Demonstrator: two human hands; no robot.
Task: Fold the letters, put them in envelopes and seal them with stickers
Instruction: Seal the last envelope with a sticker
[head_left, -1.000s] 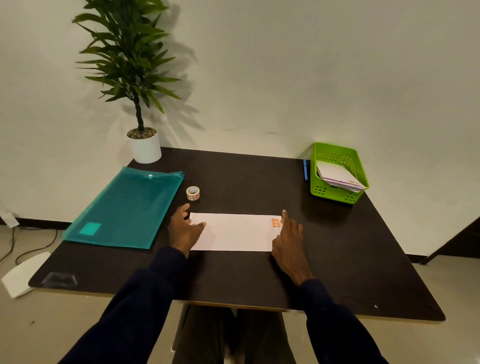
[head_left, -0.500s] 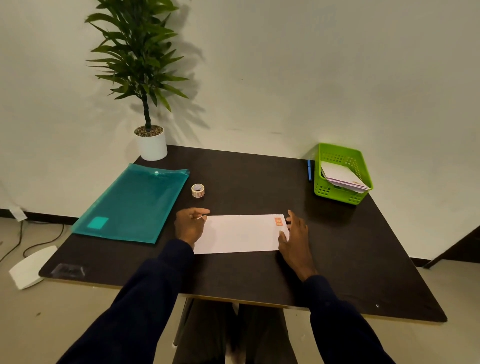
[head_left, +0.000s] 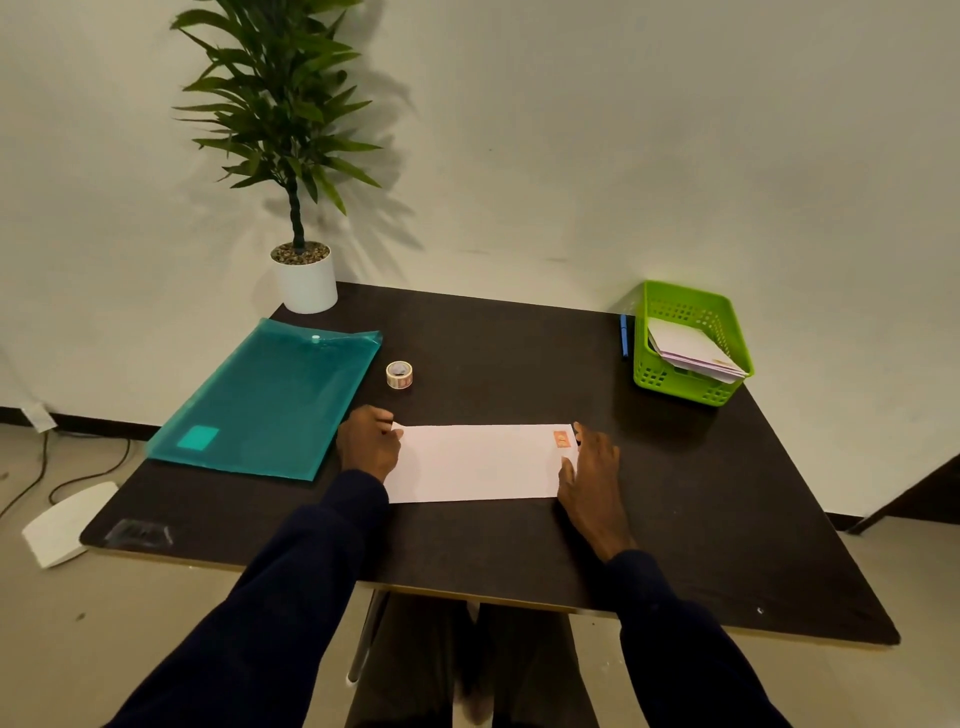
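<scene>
A long white envelope (head_left: 480, 462) lies flat on the dark table (head_left: 493, 551), an orange sticker (head_left: 561, 439) near its right end. My left hand (head_left: 368, 441) pinches the envelope's left end between curled fingers. My right hand (head_left: 589, 470) rests flat on the right end, fingers together beside the sticker. A small roll of stickers (head_left: 399, 374) stands behind the left hand.
A teal plastic folder (head_left: 270, 400) lies at the left. A green basket (head_left: 691, 340) with several envelopes stands at the back right, a blue pen (head_left: 624, 335) beside it. A potted plant (head_left: 304, 280) stands in the back left corner.
My left hand went from lying flat on the envelope's left end to pinching it with curled fingers. My right hand stayed on the right end. The head camera shifted slightly.
</scene>
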